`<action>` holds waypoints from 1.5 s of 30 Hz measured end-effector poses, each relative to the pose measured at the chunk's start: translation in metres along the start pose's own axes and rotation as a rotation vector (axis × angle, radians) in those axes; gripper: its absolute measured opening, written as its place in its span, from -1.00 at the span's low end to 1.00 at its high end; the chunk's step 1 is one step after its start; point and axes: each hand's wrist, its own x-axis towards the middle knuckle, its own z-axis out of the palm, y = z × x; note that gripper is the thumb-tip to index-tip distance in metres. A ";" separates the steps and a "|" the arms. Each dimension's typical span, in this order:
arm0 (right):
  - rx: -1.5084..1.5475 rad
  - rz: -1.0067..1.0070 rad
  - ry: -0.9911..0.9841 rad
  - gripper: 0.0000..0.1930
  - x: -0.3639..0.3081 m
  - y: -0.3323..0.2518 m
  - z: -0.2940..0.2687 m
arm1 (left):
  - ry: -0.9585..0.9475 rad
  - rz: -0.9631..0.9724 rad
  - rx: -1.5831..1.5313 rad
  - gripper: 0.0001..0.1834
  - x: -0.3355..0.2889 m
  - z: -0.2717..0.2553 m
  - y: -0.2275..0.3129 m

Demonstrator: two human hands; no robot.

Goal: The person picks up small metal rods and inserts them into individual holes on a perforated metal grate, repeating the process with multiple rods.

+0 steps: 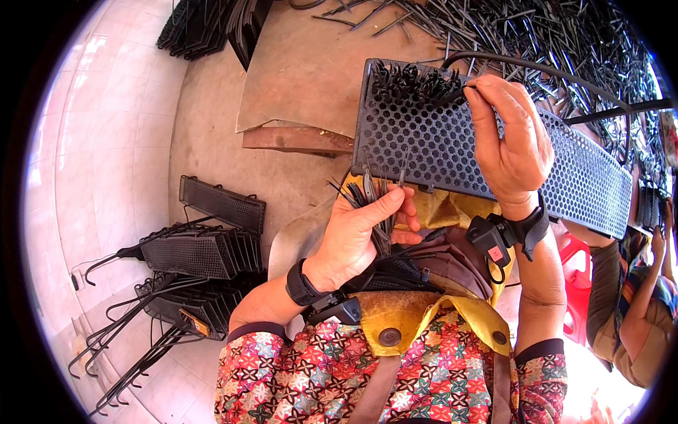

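Note:
A black perforated metal panel [438, 141] with a raised rim lies slanting in front of me. Dark curled strip ends [413, 85] stand up in a thick tuft at its far left corner. My right hand [512, 134] is above the panel, thumb and forefinger pinched on a thin black strip [455, 95] beside the tuft. My left hand [364, 230] is closed round a bundle of thin dark strips [381, 226] near the panel's near left edge. One narrow strip [403, 166] sticks up from its fingertips. Below lies a yellow apron [452, 212] with more dark strips in its fold.
Black perforated racks [191, 251] with long hooked rods are stacked on the floor at left. A brown board [296, 85] lies beyond the panel. Loose dark strips [537, 35] cover the far right. Another person's arm [643, 311] and a red stool [575, 290] are at right.

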 end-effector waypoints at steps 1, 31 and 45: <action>0.013 -0.002 -0.003 -0.76 0.000 0.000 0.000 | -0.001 -0.002 -0.007 -0.73 0.000 0.001 0.000; 0.677 1.095 -0.573 -0.83 -0.010 -0.058 -0.014 | -0.075 0.069 0.051 -0.77 -0.008 0.002 0.004; 0.142 0.034 -0.081 -0.78 0.016 -0.018 0.043 | -0.112 -0.105 -0.073 -0.63 -0.007 0.000 0.016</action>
